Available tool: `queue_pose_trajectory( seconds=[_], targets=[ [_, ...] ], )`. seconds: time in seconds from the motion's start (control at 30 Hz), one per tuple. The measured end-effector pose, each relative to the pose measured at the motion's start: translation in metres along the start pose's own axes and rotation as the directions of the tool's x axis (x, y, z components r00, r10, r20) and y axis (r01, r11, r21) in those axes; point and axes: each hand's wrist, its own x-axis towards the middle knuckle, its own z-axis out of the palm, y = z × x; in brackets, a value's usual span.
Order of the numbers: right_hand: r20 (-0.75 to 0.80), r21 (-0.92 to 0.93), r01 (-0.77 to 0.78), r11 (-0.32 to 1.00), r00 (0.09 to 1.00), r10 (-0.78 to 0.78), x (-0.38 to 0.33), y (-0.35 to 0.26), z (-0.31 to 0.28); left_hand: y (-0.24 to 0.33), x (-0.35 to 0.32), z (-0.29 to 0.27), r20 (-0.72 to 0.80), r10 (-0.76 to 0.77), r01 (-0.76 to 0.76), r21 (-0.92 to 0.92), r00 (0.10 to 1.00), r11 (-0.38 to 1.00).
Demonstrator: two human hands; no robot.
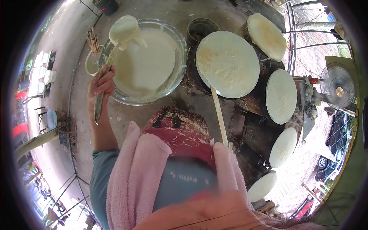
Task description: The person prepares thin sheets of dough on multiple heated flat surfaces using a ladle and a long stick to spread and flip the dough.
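Note:
My left hand (102,83) is closed around the long handle of a ladle (123,30), whose bowl is coated in creamy white batter. The ladle is raised over the far left part of a wide metal basin (182,73), and batter hangs from its bowl. Pale batter (147,63) fills much of the basin. To the right, a round pale flatbread (228,63) covers the nearest griddle. A long flat stick (218,115) has its far end at that flatbread's near edge; its near end disappears by the pink towel (143,161). My right hand does not show.
Several more griddles curve down the right side, carrying pale rounds such as this flatbread (281,96). A browned flatbread (267,36) lies at the far right. A fan (339,90) stands beyond them. A dark round pot (203,27) and a small bucket (91,63) flank the basin.

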Motion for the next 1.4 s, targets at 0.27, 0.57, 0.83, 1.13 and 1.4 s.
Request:
queue_pose_trajectory(
  seconds=[0.27, 0.57, 0.83, 1.13, 1.4],
  targets=[
    [-0.013, 0.128, -0.042, 0.991, 0.999, 0.044, 0.000, -0.012, 0.011, -0.004, -0.001, -0.003, 0.019, -0.009, 0.009, -0.006, 1.000, 1.000],
    [0.124, 0.247, 0.083, 0.965, 0.985, -0.116, 0.026, -0.192, 0.033, -0.007, -0.009, -0.002, -0.024, 0.010, -0.009, 0.027, 1.000, 1.000],
    [0.194, 0.405, 0.222, 0.887, 0.927, -0.321, 0.063, -0.224, 0.064, -0.009, -0.009, -0.002, -0.065, 0.012, -0.009, 0.040, 0.998, 0.999],
    [-0.371, 0.455, 0.381, 0.805, 0.903, -0.218, 0.065, -0.117, 0.002, -0.002, 0.002, -0.022, 0.026, -0.026, 0.027, -0.005, 0.999, 1.000],
    [-0.475, -0.308, -0.253, 0.917, 0.876, 0.082, 0.024, -0.046, -0.051, -0.012, 0.018, -0.023, -0.055, -0.011, 0.011, 0.011, 0.998, 1.000]
  ],
)
